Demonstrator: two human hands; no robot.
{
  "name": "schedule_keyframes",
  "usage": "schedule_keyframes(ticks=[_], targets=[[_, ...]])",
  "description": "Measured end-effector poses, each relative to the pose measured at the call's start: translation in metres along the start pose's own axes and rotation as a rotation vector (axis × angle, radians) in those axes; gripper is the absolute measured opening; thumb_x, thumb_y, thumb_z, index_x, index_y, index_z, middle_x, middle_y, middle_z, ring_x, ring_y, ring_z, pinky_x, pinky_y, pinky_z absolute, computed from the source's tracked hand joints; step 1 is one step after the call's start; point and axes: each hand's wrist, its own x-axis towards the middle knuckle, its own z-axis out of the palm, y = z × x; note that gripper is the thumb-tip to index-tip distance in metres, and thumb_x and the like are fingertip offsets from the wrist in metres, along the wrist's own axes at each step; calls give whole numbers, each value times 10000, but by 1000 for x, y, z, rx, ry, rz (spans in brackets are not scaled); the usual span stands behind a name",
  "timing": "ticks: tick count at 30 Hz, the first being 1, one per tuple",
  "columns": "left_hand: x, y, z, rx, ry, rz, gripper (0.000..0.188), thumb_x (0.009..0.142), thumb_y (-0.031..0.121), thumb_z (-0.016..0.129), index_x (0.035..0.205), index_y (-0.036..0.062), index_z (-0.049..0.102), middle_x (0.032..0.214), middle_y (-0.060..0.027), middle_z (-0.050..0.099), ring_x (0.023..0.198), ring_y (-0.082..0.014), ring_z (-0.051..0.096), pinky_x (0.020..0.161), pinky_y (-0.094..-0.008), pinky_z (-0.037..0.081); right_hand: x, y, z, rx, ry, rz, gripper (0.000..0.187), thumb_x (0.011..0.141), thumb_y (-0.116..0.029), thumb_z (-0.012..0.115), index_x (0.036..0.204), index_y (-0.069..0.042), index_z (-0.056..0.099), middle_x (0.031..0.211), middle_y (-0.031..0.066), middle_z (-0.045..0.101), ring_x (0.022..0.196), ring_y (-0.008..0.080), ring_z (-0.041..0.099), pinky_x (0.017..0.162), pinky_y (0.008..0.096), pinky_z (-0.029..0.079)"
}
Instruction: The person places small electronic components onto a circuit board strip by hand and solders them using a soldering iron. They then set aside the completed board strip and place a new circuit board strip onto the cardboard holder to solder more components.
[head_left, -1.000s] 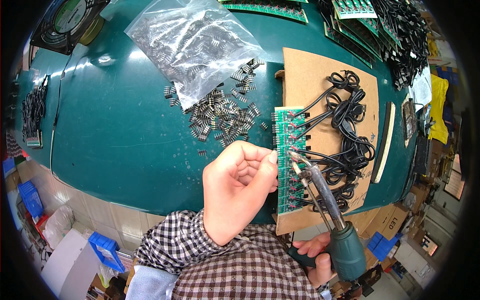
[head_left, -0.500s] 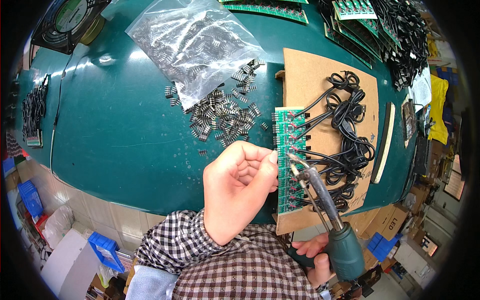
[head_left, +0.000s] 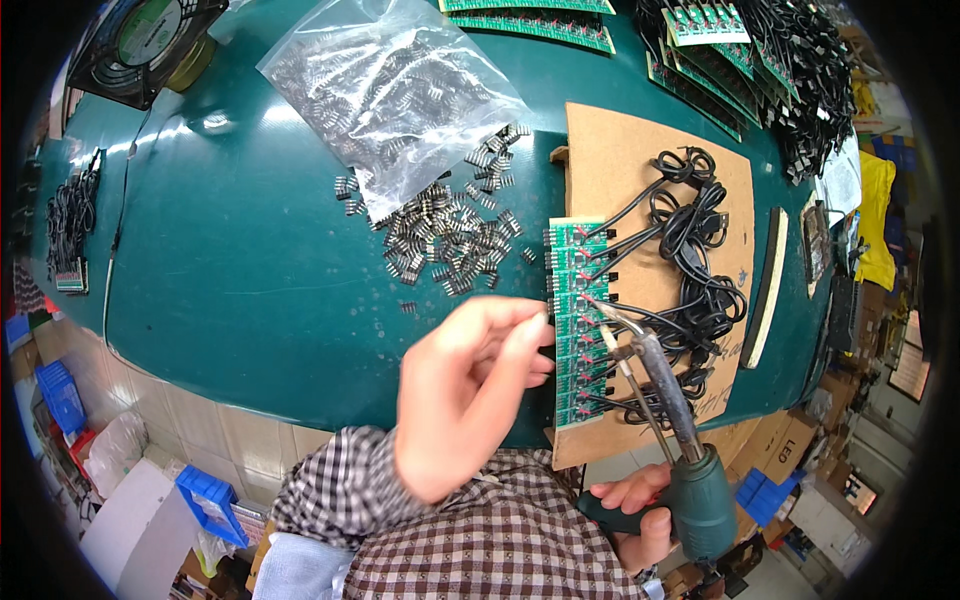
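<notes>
My left hand (head_left: 465,385) is at the left edge of a green circuit board strip (head_left: 572,400), thumb and forefinger pinched together; whatever sits between them is too small to make out. Wrapped round the handle of a green soldering gun (head_left: 700,500) is my right hand (head_left: 640,500). The gun's metal barrel slants up and left, its tip over the strip's right side among red wires. Black cables (head_left: 690,235) run from the strip and lie coiled on a brown board (head_left: 610,140). Small black connectors with metal pins (head_left: 450,235) lie heaped left of the strip.
A clear plastic bag of connectors (head_left: 395,85) lies behind the heap. Finished-looking strips (head_left: 530,25) and bundled black cables (head_left: 800,110) fill the far right. A fan (head_left: 145,40) stands far left, near another cable bundle (head_left: 72,220). A pale bar (head_left: 768,290) lies right of the brown board.
The soldering gun has shifted right, its tip drawing away from the strip's middle. My left hand has moved slightly left and down, blurred, with its fingers still pinched.
</notes>
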Motion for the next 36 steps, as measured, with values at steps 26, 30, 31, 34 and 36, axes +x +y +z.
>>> schedule_keyframes(ticks=[26, 30, 31, 34, 36], targets=[[-7, 14, -30, 797, 213, 538, 92, 739, -81, 567, 812, -29, 544, 785, -99, 551, 676, -150, 559, 576, -225, 478, 27, -8, 7, 256, -166, -15, 438, 822, -326, 533, 1061, 9, 384, 809, 98, 517, 757, 233, 593, 641, 383, 550], [-6, 15, -33, 886, 296, 501, 212, 713, -10, 630, 907, 8, 548, 875, -116, 522, 650, -201, 551, 560, -265, 457, 30, -8, 7, 213, -192, -92, 439, 817, -335, 527, 1048, 12, 388, 793, 91, 501, 761, 231, 589, 623, 376, 550], [-5, 17, -38, 975, 301, 490, 189, 711, -9, 630, 881, 4, 548, 836, -105, 511, 635, -198, 534, 556, -265, 455, 31, -6, 6, 214, -193, -90, 439, 817, -335, 527, 1048, 12, 388, 793, 91, 501, 761, 231, 589, 623, 376, 550], [-6, 13, -41, 890, 194, 401, 161, 699, -18, 630, 829, 0, 536, 805, -102, 498, 650, -208, 526, 564, -283, 450, 29, -3, 3, 261, -132, -85, 421, 820, -330, 521, 1042, 3, 390, 795, 88, 503, 761, 221, 587, 613, 361, 550], [-5, 12, -39, 959, 169, 387, 141, 696, -31, 618, 799, 0, 526, 801, -106, 501, 660, -218, 534, 568, -289, 450, 30, -1, 2, 256, -141, -77, 420, 822, -330, 519, 1044, 2, 390, 799, 88, 505, 760, 220, 587, 614, 361, 549]])
